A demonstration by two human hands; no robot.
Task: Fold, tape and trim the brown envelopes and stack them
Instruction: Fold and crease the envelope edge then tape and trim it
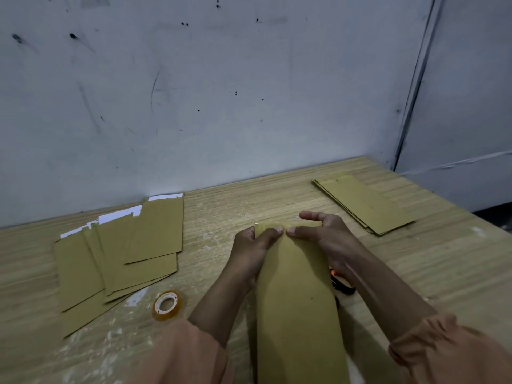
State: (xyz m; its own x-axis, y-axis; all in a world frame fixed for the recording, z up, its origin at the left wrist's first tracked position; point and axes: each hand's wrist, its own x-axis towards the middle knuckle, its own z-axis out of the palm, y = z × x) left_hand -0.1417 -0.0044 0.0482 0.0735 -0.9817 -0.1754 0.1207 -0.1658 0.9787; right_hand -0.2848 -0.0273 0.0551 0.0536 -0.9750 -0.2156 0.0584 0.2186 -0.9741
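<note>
Both hands pinch the far folded edge of a brown envelope [297, 295]: left hand [250, 254] and right hand [328, 239], thumbs meeting on top. The envelope lies lengthwise on the tabletop [235, 206]. A tape roll [167, 304] sits left, beside a loose envelope pile [116, 253]; a neat stack [363, 203] lies far right.

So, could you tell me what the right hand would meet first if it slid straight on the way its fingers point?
Probably the left hand: the right hand points leftward along the envelope top, thumbs nearly touching.
</note>
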